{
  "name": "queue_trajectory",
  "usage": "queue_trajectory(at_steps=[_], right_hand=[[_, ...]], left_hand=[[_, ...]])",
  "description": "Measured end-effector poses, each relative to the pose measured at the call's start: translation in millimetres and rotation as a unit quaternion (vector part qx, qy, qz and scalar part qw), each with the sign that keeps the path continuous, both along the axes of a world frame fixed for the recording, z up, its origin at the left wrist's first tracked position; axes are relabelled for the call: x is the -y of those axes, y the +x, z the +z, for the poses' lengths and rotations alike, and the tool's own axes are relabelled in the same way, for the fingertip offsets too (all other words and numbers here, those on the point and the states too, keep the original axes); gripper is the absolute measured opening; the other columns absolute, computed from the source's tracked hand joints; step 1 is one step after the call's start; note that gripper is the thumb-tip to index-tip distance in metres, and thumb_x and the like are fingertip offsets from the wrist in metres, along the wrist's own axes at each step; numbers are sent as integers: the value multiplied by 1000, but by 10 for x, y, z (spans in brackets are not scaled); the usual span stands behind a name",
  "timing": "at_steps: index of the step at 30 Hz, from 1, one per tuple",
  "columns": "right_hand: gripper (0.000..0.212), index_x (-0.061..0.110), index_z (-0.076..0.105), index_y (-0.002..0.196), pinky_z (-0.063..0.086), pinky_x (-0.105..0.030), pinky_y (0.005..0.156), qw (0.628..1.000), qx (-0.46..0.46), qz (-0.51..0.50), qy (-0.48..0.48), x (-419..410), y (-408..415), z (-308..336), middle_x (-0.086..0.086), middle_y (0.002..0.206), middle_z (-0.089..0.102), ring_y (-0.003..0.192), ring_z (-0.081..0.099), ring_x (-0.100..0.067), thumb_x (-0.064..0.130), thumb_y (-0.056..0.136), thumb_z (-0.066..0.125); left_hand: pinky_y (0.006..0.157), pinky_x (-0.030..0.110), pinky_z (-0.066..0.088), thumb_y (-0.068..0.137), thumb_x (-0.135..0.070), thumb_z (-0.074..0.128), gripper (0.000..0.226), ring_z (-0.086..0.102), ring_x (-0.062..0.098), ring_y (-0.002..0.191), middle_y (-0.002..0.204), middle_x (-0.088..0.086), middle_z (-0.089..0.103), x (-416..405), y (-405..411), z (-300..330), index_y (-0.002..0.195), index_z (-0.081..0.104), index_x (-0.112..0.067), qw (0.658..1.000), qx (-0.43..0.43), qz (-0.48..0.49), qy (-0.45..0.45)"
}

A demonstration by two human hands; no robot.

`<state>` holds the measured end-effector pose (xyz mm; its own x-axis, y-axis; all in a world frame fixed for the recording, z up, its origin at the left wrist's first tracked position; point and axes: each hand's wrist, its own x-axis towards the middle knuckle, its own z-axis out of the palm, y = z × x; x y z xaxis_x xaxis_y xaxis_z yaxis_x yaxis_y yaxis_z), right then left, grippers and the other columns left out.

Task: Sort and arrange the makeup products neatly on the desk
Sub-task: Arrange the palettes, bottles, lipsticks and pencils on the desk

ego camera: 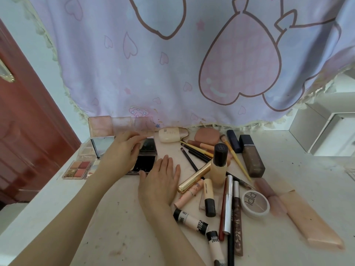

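Far left edge of the desk [107, 217] there's a four-pan eyeshadow palette [77, 169] in pinks and gold, lying flat. Next to it an open black compact [146, 157], glossy, mirror lid up, near the back. Left hand [123, 150] is curled over its top left edge, fingers gripping it. Right hand [160, 181] lies flat, fingers straight, thumb touching the compact's front edge. Right of that, a jumbled pile of tubes, pencils and a tall foundation bottle [219, 166] standing upright.
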<state>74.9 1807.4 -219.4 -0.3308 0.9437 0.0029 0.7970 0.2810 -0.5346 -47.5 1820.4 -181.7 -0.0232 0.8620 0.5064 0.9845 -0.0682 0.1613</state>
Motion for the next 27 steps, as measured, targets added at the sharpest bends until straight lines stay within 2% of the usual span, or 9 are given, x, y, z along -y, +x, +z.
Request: queue_trajectory(at_steps=[6, 9, 12, 14, 17, 19, 22, 24, 27], right_hand=[[62, 5, 10, 149, -15, -42, 114, 1000, 9, 4, -1, 22, 8, 17, -11, 158, 2, 146, -5, -23, 41, 100, 25], [58, 5, 8, 149, -11, -39, 115, 999, -29, 7, -18, 44, 56, 74, -11, 158, 3, 146, -3, -23, 31, 101, 29], [57, 8, 7, 149, -2, -31, 117, 988, -139, 16, -59, 119, 146, 205, -9, 158, 1, 146, -2, -21, 12, 99, 34], [58, 10, 9, 149, 4, -28, 116, 975, -207, 33, -70, 231, 268, 334, -5, 158, 2, 145, -1, -17, 6, 97, 34], [50, 17, 20, 147, 5, -43, 118, 969, -241, 32, -30, 372, 554, 496, 2, 155, 17, 142, 16, -13, 16, 99, 33], [45, 18, 28, 145, 17, -40, 116, 965, -257, 42, -5, 422, 787, 557, 4, 149, 30, 136, 29, -11, 20, 100, 35], [39, 17, 44, 136, 35, -25, 104, 964, -260, 46, 35, 473, 1188, 572, 0, 136, 48, 122, 48, -18, 21, 98, 43], [32, 17, 53, 128, 33, -16, 94, 970, -226, 19, 83, 469, 1483, 563, 2, 126, 55, 117, 49, -14, 21, 97, 46], [29, 19, 57, 123, 30, -19, 88, 982, -125, -31, 140, 362, 1925, 504, 4, 122, 56, 114, 47, -15, 23, 96, 48]], left_hand=[[90, 48, 45, 83, -5, 56, 36, 57, 40, 105, 118, 22, 59, 77, 31, -34, 119, 59, 1, 999, -30, -9, -36], [102, 40, 34, 89, -4, 56, 39, 47, 35, 123, 134, 18, 49, 178, 74, -48, 128, 52, -3, 999, -13, -9, -42], [103, 23, 23, 93, -7, 48, 40, 40, 25, 130, 141, 9, 43, 340, 149, -30, 134, 47, -8, 996, 72, 10, -42], [103, 21, 24, 94, -7, 45, 40, 40, 20, 129, 139, 3, 44, 490, 244, -34, 134, 46, -10, 990, 141, 20, -22], [100, 23, 30, 93, -4, 45, 39, 43, 13, 122, 130, -4, 49, 759, 492, -125, 131, 49, -11, 978, 207, 20, 8], [101, 21, 28, 93, -5, 46, 38, 43, 12, 123, 132, -3, 50, 902, 668, -243, 130, 50, -13, 975, 220, 14, -18], [105, 24, 29, 94, -9, 46, 37, 44, 13, 123, 133, -3, 49, 982, 862, -393, 130, 50, -17, 972, 229, -16, -49], [104, 23, 29, 94, -10, 45, 37, 44, 9, 121, 131, -3, 50, 945, 973, -433, 129, 51, -18, 974, 216, -37, -55], [103, 21, 27, 94, -11, 45, 36, 43, 12, 122, 133, 1, 49, 820, 1078, -486, 130, 49, -14, 979, 180, -36, -86]])
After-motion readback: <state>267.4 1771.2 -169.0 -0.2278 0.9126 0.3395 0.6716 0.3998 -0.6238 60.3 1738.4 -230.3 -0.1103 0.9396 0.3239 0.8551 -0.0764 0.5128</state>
